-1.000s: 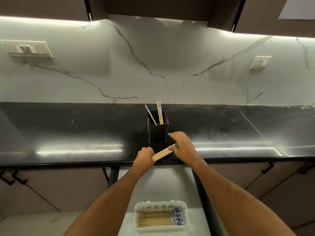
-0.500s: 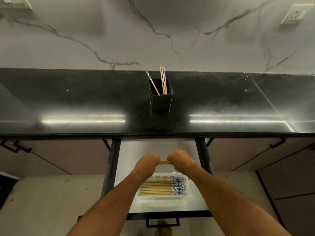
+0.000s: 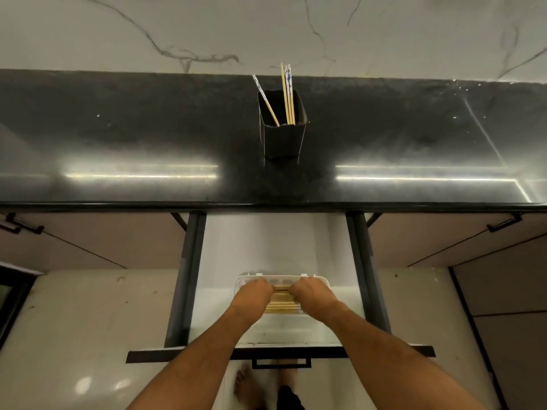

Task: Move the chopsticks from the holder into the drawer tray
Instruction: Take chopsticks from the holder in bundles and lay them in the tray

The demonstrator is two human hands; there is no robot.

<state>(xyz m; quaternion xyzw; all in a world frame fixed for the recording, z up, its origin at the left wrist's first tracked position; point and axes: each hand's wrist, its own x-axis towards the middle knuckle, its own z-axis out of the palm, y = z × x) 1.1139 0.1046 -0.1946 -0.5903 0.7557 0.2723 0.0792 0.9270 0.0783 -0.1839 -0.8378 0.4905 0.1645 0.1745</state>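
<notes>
A black holder [image 3: 284, 137] stands on the dark counter with several chopsticks [image 3: 286, 93] sticking up out of it. Below, the pulled-out drawer [image 3: 266, 247] has a white plastic tray [image 3: 281, 279] with a layer of wooden chopsticks [image 3: 281, 307] lying across it. My left hand [image 3: 254, 294] and my right hand [image 3: 310, 292] are down over the tray, fingers curled, gripping the two ends of a small bundle of chopsticks [image 3: 280, 289]. The hands hide most of the tray's contents.
The black countertop [image 3: 118, 143] runs the full width, with a marble backsplash behind. Dark drawer rails [image 3: 189, 276] flank the drawer, and its front handle [image 3: 281, 362] sits near my feet. Closed cabinet doors are on both sides.
Both hands carried the bundle from the counter edge by the holder down over the drawer and lowered it into the tray. The view tilted downward.
</notes>
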